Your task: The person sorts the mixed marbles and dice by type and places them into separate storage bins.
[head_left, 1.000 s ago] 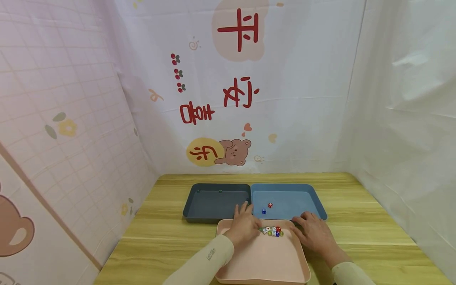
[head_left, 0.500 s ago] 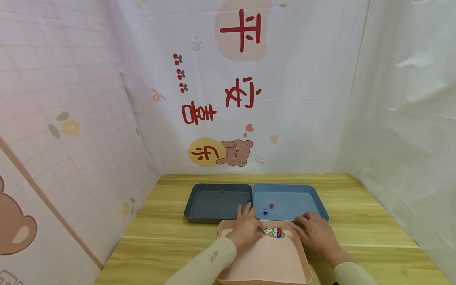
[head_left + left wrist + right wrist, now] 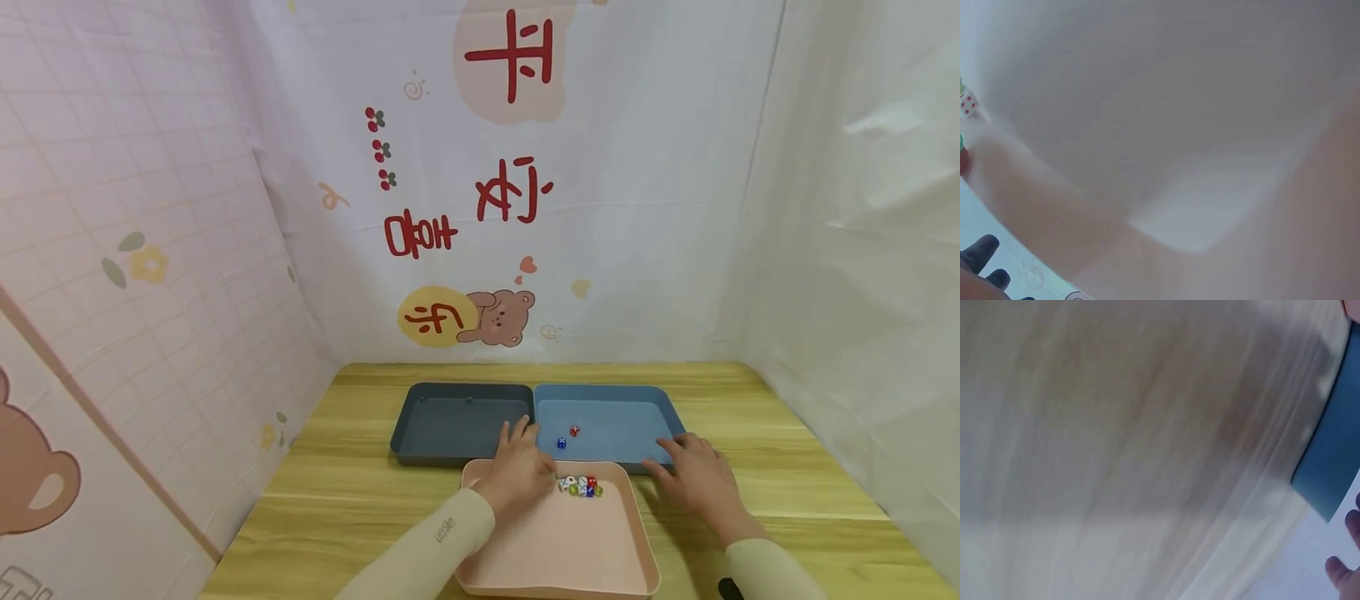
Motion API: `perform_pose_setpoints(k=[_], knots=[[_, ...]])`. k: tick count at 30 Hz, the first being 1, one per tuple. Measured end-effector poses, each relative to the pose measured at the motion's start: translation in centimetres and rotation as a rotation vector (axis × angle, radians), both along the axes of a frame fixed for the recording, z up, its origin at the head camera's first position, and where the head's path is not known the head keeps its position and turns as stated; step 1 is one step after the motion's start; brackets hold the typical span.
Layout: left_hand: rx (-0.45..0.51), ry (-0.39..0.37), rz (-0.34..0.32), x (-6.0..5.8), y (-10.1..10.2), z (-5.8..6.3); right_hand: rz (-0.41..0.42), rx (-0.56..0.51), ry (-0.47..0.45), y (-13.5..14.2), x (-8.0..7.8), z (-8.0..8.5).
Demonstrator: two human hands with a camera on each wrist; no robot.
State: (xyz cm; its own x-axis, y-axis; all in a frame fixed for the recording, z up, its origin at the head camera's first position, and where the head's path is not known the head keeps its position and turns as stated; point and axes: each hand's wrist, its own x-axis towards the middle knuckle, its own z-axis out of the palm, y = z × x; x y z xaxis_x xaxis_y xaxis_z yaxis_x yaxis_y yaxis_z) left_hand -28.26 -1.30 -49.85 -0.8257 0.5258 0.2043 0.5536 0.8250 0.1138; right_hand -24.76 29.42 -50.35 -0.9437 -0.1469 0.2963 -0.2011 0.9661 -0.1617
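My left hand (image 3: pixel 517 473) is over the back of the pink tray (image 3: pixel 562 546), with thumb and forefinger pinching a small green die (image 3: pixel 961 140) and the other fingers spread toward the dark tray. Just right of those fingertips, several dice (image 3: pixel 582 487) in white, red, blue and yellow-green sit in a tight group inside the pink tray. A white die (image 3: pixel 968 105) with red pips shows at the edge of the left wrist view. My right hand (image 3: pixel 697 482) holds nothing; its fingers lie loosely bent at the near right corner of the blue tray (image 3: pixel 630 421).
Behind the pink tray, the dark tray (image 3: pixel 450 429) stands side by side with the blue one. Small dark green dice (image 3: pixel 468 399) lie along its back. The blue tray holds a blue die (image 3: pixel 561 442) and a red die (image 3: pixel 574 431). Printed white cloth (image 3: pixel 637 208) encloses the wooden table (image 3: pixel 330 500).
My right hand has moved right, away from the pink tray's rim to the blue tray's corner. The left hand has drawn the green die slightly away from the group.
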Motion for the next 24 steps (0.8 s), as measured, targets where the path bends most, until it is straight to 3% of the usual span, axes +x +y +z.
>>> perform_pose_setpoints(k=[12,18,24], knots=[[0.093,-0.023,-0.004,-0.8,-1.1,1.4,-0.137,-0.015,-0.138,2.7,-0.2,0.6],[0.139,-0.031,0.025,-1.2,-2.1,2.4,-0.134,-0.021,-0.192,3.1,-0.1,0.8],[0.233,-0.094,0.078,-1.9,-3.4,3.0,-0.141,-0.019,-0.221,3.3,-0.3,1.2]])
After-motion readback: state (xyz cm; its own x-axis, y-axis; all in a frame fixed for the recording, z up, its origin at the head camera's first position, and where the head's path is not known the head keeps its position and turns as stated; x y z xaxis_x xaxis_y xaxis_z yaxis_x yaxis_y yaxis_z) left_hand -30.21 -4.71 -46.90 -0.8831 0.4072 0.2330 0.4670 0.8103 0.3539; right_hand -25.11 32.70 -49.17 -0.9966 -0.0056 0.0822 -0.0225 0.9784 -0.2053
